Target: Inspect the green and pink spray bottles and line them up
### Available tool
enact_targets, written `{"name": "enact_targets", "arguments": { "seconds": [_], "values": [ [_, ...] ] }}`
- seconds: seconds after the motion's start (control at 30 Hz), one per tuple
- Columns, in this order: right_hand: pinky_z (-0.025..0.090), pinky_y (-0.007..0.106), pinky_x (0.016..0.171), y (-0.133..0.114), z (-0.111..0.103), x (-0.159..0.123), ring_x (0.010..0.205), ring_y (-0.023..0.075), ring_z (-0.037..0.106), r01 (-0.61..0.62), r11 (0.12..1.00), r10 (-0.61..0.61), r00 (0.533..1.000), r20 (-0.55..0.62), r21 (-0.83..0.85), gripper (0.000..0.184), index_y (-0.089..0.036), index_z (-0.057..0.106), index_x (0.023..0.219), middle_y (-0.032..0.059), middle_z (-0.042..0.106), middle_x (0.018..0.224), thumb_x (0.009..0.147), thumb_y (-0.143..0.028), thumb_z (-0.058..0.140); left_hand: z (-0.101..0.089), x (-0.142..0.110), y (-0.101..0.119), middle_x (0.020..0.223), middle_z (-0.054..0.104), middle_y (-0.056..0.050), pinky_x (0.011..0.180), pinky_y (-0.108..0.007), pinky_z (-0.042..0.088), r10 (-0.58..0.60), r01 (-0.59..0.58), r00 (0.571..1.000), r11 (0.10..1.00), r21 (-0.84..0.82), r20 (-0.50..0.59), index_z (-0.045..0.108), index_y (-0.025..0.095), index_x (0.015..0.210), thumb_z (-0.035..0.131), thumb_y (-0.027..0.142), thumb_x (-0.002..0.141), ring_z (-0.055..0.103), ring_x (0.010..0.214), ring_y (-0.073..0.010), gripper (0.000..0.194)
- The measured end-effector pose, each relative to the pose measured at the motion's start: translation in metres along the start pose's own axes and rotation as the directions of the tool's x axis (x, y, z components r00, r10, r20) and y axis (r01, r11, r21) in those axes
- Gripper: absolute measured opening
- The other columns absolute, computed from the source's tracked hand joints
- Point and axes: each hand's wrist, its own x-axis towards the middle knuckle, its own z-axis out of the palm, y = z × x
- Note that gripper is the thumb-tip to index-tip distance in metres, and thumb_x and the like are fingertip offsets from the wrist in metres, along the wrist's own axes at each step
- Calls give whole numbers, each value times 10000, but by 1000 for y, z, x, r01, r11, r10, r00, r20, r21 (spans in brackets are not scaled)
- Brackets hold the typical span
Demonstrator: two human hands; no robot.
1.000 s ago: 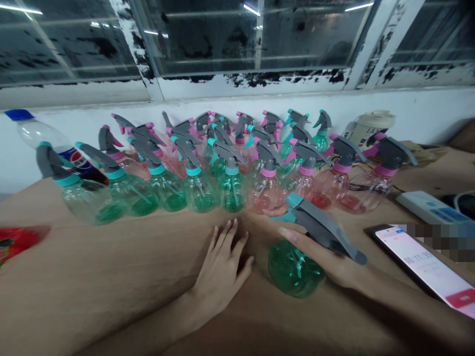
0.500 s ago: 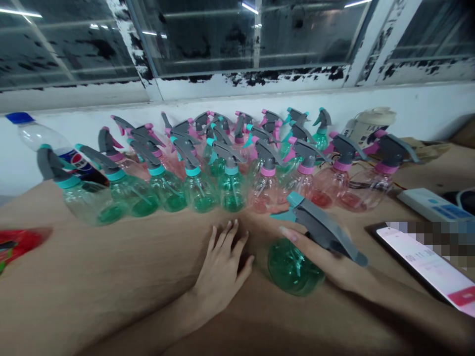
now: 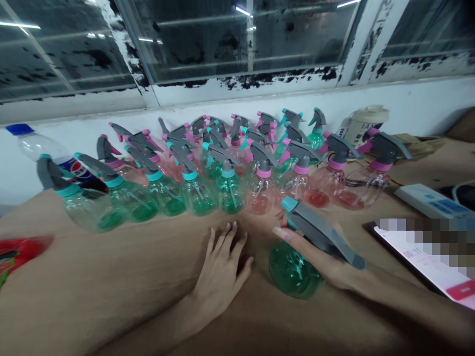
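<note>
My right hand (image 3: 315, 252) is wrapped around the neck of a green spray bottle (image 3: 293, 272) with a grey and teal trigger head. Its thumb lies along the near side, and the other fingers are mostly hidden behind the head. To the left of it, my left hand (image 3: 220, 274) rests flat on the wooden table (image 3: 111, 291), fingers spread and holding nothing. Just beyond both hands stands a front row of spray bottles, among them a green one (image 3: 230, 195) with a teal collar and a pink one (image 3: 261, 198) with a pink collar. More spray bottles are crowded behind them.
A cola bottle (image 3: 74, 168) leans at the far left, and a red packet (image 3: 25, 252) lies at the left edge. On the right are a lit phone (image 3: 426, 262), a white box (image 3: 430, 202) and a beige container (image 3: 367, 123). A white wall runs behind the bottles.
The fingers of my right hand have drawn in at the trigger, which now looks pulled toward the neck. My left hand stays flat in place. The view has shifted slightly.
</note>
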Motion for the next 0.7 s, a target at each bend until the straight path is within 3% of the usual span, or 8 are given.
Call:
{"name": "enact_targets", "arguments": {
  "seconds": [0.13, 0.3, 0.43, 0.6, 0.7],
  "values": [
    [551, 247, 557, -2, -3, 2, 623, 139, 654, -23, 997, 18, 996, 82, 67, 148, -256, 610, 866, -10, 683, 754, 812, -389, 574, 0, 0, 0, 1368, 425, -163, 1050, -577, 229, -1, 1, 1000, 1000, -5, -12, 483, 118, 1255, 472, 283, 881, 353, 1286, -309, 409],
    [545, 287, 800, -4, -1, 3, 912, 179, 655, 3, 994, -12, 997, 77, 109, 252, -259, 623, 1041, 8, 691, 992, 796, -313, 606, 0, -1, 0, 1373, 421, -158, 1050, -578, 228, 2, -2, 1000, 1000, 4, -11, 484, 121, 1254, 472, 286, 885, 345, 1291, -309, 404],
    [535, 297, 798, -4, 0, 3, 841, 172, 655, -3, 995, -1, 999, 36, 103, 255, -233, 608, 1025, 11, 682, 925, 777, -293, 618, 1, -1, 0, 1388, 402, -157, 1050, -580, 227, 5, -5, 1000, 1000, 7, -1, 465, 124, 1276, 471, 289, 888, 332, 1299, -309, 421],
    [539, 273, 622, -5, -2, 1, 650, 148, 641, 31, 999, -31, 999, 22, 24, 71, -233, 602, 790, -20, 653, 725, 798, -303, 591, 0, 0, 1, 1376, 417, -163, 1049, -577, 231, -1, 1, 1000, 1000, 7, 2, 479, 113, 1264, 480, 278, 880, 347, 1290, -312, 418],
    [544, 286, 659, -6, -1, 1, 710, 168, 658, 53, 999, -53, 998, 16, 4, 64, -238, 605, 779, -17, 660, 725, 807, -289, 579, -1, 0, 1, 1372, 422, -167, 1046, -576, 238, -6, 6, 1000, 1000, 5, 4, 484, 110, 1261, 484, 273, 877, 353, 1286, -316, 417]
  ]
}}
